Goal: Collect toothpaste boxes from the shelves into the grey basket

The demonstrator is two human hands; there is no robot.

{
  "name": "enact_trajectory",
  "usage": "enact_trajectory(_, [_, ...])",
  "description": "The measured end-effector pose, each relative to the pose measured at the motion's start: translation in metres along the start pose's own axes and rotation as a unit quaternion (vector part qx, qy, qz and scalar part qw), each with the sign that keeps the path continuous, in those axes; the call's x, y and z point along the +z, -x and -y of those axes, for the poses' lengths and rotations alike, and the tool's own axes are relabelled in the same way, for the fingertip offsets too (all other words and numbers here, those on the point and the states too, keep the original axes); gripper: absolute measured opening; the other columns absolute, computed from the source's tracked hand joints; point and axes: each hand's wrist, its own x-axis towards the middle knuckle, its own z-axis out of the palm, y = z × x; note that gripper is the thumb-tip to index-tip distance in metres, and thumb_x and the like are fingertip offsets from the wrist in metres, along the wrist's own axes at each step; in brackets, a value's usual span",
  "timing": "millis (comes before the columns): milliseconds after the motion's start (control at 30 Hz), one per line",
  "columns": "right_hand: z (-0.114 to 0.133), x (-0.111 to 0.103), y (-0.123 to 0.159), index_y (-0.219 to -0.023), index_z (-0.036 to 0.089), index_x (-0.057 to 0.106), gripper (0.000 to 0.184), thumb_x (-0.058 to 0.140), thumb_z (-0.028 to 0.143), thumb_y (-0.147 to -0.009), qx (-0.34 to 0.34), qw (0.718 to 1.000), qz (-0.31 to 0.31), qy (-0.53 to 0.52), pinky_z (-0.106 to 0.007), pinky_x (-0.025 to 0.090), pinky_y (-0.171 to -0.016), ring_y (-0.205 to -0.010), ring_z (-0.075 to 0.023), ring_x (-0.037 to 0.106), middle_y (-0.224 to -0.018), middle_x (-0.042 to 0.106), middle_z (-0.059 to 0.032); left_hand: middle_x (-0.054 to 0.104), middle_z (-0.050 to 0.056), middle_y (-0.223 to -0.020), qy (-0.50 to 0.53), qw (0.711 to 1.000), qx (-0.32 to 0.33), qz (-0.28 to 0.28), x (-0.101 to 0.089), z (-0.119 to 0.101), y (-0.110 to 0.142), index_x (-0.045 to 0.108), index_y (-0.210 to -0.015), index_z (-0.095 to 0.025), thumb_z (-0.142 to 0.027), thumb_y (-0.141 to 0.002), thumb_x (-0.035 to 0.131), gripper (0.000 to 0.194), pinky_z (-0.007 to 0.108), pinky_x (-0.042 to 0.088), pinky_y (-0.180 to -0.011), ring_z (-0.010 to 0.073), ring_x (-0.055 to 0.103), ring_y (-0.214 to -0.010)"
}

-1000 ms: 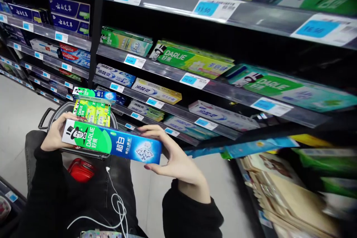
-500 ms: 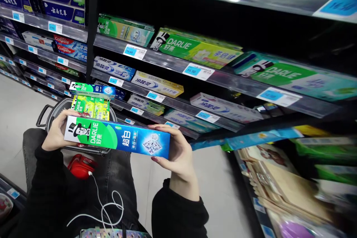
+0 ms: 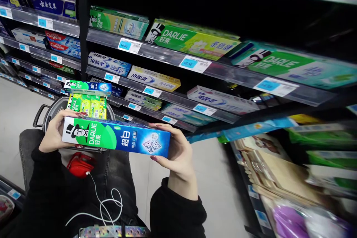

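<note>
A long blue and green Darlie toothpaste box [image 3: 118, 136] is held level in front of me, its printed face toward the camera. My left hand [image 3: 55, 130] grips the white end with the top-hat picture. Around the blue end closes my right hand [image 3: 180, 152], thumb below and fingers on top. Just behind the box is a dark basket [image 3: 51, 113] with a handle. Green and yellow toothpaste boxes [image 3: 86, 105] stand in it, with another blue and green Darlie box [image 3: 87, 87] lying across their tops.
Shelves [image 3: 156, 52] of toothpaste boxes with price tags rise ahead. A red case [image 3: 80, 164] with a white cable [image 3: 107, 204] lies on my lap. At right, a lower display holds wooden boards [image 3: 281, 167] and a wrapped purple item [image 3: 290, 221].
The camera view has shifted slightly, so the shelves sit a little higher and further left. Both hands keep hold of the toothpaste box, nearly unmoved.
</note>
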Motion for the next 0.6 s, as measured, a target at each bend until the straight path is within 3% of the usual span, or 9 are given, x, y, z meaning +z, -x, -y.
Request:
enact_trajectory(100, [0.002,0.0,0.002,-0.115,0.026,0.062,0.057,0.083,0.038,-0.064,0.037,0.999,-0.008,-0.007,-0.042,0.054,-0.084,-0.104,-0.0298,0.064,-0.11,0.067,-0.0086,0.065,0.008,-0.099,0.004,0.999,-0.041,-0.014,0.002,-0.005,-0.001,0.064,-0.101,-0.02,-0.042,-0.046,0.091,0.066,0.033,0.051,-0.08,0.0254,0.063,-0.093])
enact_trajectory(267, [-0.001,0.002,0.002,-0.107,0.024,0.065,0.053,0.077,0.055,-0.065,0.175,0.983,-0.06,-0.018,-0.035,0.054,-0.069,-0.092,-0.0257,0.064,-0.106,0.067,-0.0075,0.065,0.004,-0.092,0.047,0.987,-0.152,-0.019,0.008,-0.006,-0.001,0.063,-0.105,-0.019,-0.04,-0.055,0.087,0.059,0.028,0.048,-0.07,0.0213,0.061,-0.083])
enact_trajectory(433, [-0.01,0.014,-0.003,-0.09,0.021,0.066,0.044,0.074,0.058,-0.067,0.33,0.933,-0.097,-0.104,-0.027,0.046,-0.043,-0.056,-0.016,0.056,-0.07,0.061,-0.0017,0.064,0.004,-0.086,0.058,0.968,-0.236,-0.055,0.013,0.002,-0.003,0.065,-0.095,-0.017,-0.046,-0.067,0.077,0.042,0.028,0.045,-0.068,0.0213,0.06,-0.08])
enact_trajectory(600, [-0.013,0.022,-0.002,-0.086,0.019,0.065,0.048,0.077,0.059,-0.063,0.37,0.911,-0.11,-0.146,-0.026,0.042,-0.037,-0.047,-0.013,0.049,-0.06,0.055,0.0013,0.065,0.004,-0.085,0.056,0.954,-0.287,-0.066,0.014,0.007,-0.007,0.066,-0.091,-0.016,-0.048,-0.065,0.078,0.042,0.028,0.045,-0.065,0.0216,0.06,-0.079])
